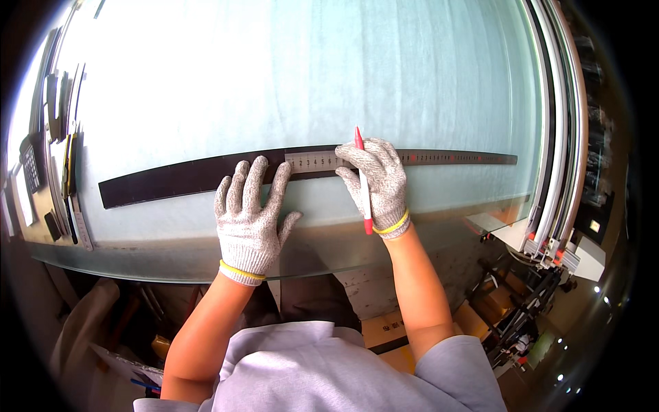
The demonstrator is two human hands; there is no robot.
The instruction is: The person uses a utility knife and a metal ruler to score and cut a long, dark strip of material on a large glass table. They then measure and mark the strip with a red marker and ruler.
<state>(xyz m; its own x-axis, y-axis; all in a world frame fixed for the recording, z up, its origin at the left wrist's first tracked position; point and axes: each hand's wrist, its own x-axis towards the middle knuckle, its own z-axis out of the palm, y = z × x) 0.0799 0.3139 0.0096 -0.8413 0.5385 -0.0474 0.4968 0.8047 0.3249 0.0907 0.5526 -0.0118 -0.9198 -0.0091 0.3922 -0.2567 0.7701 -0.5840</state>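
A long dark strip lies crosswise on the pale blue-green tabletop. Along its right part rests a steel ruler, which reaches past my right hand. My left hand, in a grey knitted glove with a yellow cuff edge, is spread open with its fingertips on the strip, left of the ruler's end. A red-and-white marker pen is held in my gloved right hand, its red tip pointing away from me. The right fingers are bent over the ruler and hide part of its scale.
Knives and other hand tools lie along the table's left side. Metal rails run down the right edge to a white bracket. The near glassy edge curves before my body; cardboard sits below.
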